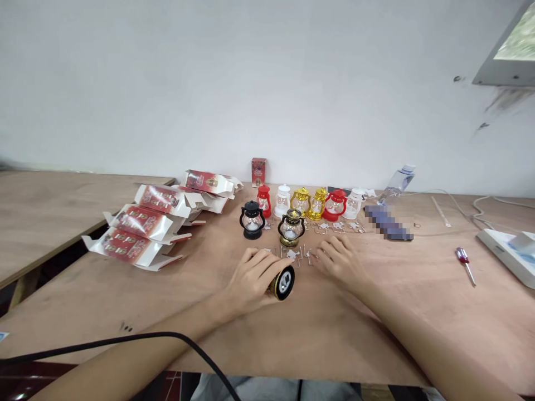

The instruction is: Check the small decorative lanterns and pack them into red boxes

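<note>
black cable [167,335] crosses nearest the camera. the left hand [253,278] holds a lantern [285,283] by the tabletop [326,345], tipped, base facing rightward and cameraward (body mostly hidden). the right hand [340,260] is beside thin wires [308,254]; its grip, i cannot tell.

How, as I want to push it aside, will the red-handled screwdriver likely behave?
The screwdriver should stay stiff, with its straight, metallic-looking shaft. It may roll or swing in an arc, since its handle looks thicker and rounded. It probably slides easily too, lying loose on the bare wooden tabletop.
</note>
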Demonstrator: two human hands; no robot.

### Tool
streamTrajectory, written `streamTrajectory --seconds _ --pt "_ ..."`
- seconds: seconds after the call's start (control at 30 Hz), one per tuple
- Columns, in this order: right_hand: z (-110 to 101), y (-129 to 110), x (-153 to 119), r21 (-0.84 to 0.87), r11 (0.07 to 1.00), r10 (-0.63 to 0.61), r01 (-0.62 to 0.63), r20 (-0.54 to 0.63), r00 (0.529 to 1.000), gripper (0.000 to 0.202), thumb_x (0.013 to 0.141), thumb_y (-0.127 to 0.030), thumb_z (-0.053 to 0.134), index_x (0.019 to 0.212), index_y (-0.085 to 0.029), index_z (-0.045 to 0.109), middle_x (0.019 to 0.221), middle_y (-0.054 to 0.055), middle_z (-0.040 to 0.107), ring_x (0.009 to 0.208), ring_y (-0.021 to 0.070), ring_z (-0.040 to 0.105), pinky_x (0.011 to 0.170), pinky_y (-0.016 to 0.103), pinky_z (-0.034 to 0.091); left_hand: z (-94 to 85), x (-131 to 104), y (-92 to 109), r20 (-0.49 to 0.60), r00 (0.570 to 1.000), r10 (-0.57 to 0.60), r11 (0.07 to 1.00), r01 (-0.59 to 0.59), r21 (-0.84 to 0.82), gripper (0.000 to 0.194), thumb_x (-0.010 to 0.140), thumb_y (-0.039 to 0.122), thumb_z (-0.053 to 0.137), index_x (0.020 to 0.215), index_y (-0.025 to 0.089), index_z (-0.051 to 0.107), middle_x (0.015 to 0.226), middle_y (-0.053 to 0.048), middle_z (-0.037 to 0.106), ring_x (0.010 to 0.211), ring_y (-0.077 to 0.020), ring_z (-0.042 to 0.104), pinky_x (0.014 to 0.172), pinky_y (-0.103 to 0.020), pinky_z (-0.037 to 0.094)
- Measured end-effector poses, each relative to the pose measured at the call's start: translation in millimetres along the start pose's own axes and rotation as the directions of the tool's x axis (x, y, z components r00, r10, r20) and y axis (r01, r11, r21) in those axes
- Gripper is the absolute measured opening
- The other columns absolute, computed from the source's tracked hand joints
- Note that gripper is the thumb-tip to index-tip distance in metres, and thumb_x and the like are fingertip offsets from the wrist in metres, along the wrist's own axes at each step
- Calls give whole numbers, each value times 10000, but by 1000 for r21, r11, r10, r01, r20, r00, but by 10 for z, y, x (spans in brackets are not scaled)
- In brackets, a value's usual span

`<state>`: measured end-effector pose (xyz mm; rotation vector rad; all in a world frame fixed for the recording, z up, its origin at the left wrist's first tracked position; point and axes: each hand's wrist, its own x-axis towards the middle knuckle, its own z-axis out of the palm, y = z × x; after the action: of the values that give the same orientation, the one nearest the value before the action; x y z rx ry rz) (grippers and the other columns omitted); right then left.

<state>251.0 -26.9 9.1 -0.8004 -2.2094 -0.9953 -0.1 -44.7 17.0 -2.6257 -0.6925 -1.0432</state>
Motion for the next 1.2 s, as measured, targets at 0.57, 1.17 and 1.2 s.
streamTrajectory --seconds 0.57,1.17,1.2 --pt "-84 -441 109 772 -188 205 -607 635 745 440 953 -512 324 1093 -183 581 834 51 671 747 161 618 649 281 484 -19 19 47 -181 846 502 863 -505 34 175 835 197 602 960 317 578 1220 66 639 1212 -112 536 1048 -317 452" --pt "10 -201 66 737 -493 521 -462 675 522 430 669 -543 706 962 -231 669 978 52 704 956 256 629 888 417 472 51 -20 57 4 890 455 890 -455 -36 319 889 227 504 1207 257 518 1327 1 567 1310 -144 423 1157 -350 268" --pt "33 -134 61 787 -428 621 -445 614 488 407 689 -535 692 966 -239 660 992 48 699 980 253 621 908 422 462 69 -23 57 48 916 399 915 -394 -90 322 891 219 481 1212 223 510 1299 -23 589 1288 -153 449 1137 -344 291"
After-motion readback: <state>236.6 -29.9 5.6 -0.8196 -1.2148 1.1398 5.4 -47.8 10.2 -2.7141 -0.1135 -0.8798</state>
